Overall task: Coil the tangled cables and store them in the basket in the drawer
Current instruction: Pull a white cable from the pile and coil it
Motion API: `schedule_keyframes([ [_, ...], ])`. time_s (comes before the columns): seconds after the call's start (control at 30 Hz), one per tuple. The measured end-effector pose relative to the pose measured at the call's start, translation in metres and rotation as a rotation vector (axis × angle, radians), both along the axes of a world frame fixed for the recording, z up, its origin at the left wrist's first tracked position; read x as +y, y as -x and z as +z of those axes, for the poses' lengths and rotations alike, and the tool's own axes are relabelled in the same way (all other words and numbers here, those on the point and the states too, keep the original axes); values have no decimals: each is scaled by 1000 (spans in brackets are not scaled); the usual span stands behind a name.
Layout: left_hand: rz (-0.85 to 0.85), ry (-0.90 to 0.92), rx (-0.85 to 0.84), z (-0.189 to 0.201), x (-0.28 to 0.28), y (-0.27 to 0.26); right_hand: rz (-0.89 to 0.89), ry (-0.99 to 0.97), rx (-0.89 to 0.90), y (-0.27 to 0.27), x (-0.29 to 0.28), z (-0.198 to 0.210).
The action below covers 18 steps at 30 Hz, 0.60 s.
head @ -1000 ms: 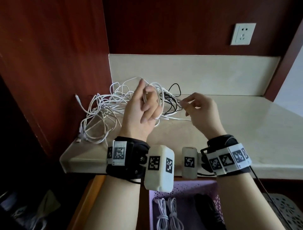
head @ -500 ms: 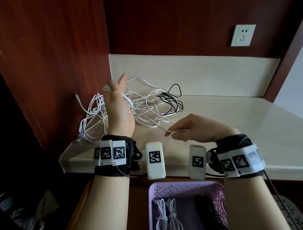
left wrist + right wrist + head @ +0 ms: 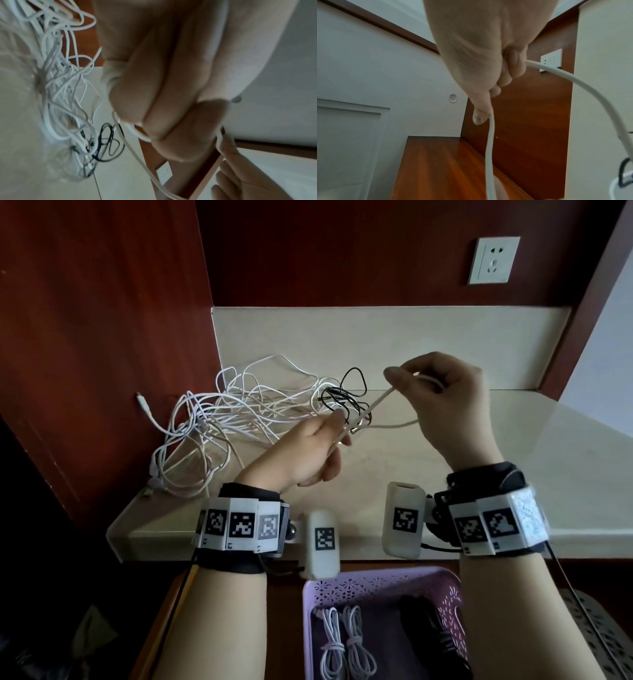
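Note:
A tangle of white cables [image 3: 219,419] lies on the pale countertop [image 3: 513,467] at the left, with a thin black cable [image 3: 346,397] snarled at its right end. My left hand [image 3: 339,424] pinches one white cable [image 3: 376,402] near its plug, just right of the tangle. My right hand [image 3: 394,376] is raised above the counter and pinches the same cable higher up, so a short taut stretch runs between the hands. In the left wrist view this cable [image 3: 135,151] passes under my curled fingers [image 3: 154,108]. The right wrist view shows the cable [image 3: 489,148] hanging from thumb and fingers [image 3: 481,116].
Below the counter edge, a purple perforated basket [image 3: 370,582] sits in the open drawer, holding two coiled white cables [image 3: 346,645] and a dark bundle [image 3: 428,635]. A red-brown wood panel [image 3: 102,337] walls the left side. A wall socket [image 3: 493,260] is at the back right.
My left hand left the top of the tangle, came right and took hold of the cable near its plug. My right hand rose off the counter with the cable, drawing it taut.

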<state>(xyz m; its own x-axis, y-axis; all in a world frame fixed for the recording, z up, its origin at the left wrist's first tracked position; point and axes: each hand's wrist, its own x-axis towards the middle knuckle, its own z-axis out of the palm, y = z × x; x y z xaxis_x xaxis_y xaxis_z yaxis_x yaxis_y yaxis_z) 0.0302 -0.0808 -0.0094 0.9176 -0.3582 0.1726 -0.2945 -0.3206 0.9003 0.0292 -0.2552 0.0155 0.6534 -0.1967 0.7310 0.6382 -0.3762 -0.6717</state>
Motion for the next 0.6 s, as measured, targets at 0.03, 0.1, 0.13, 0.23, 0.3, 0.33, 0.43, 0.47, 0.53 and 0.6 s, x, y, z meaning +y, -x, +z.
schedule_keyframes([
  [0.03, -50, -11, 43, 3, -2, 4, -9, -9, -13, 0, 1, 0],
  [0.1, -165, -60, 109, 6, -3, 11, -30, -15, -40, -2, 3, -1],
  [0.13, -218, -85, 120, 7, -3, 12, -33, -17, -53, -2, 4, -2],
  [0.23, -353, -60, 110, 8, 1, 14, -35, -28, -74, -5, 5, -5],
  [0.3, -429, 73, 122, 8, 4, 14, -30, -42, -81, -7, 8, -7],
  [0.33, -449, 163, 127, 8, 5, 13, -13, -46, -76, -9, 11, -9],
  [0.43, -534, 558, 180, 12, 11, 11, 106, 36, 7, -15, 18, -18],
  [0.47, -592, 706, 211, 13, 14, 9, 182, 78, 50, -17, 21, -23],
  [0.53, -658, 923, 233, 15, 20, 3, 375, 145, 158, -22, 22, -30],
  [0.6, -766, 1112, 229, 15, 26, -1, 492, 263, 303, -25, 21, -35],
])
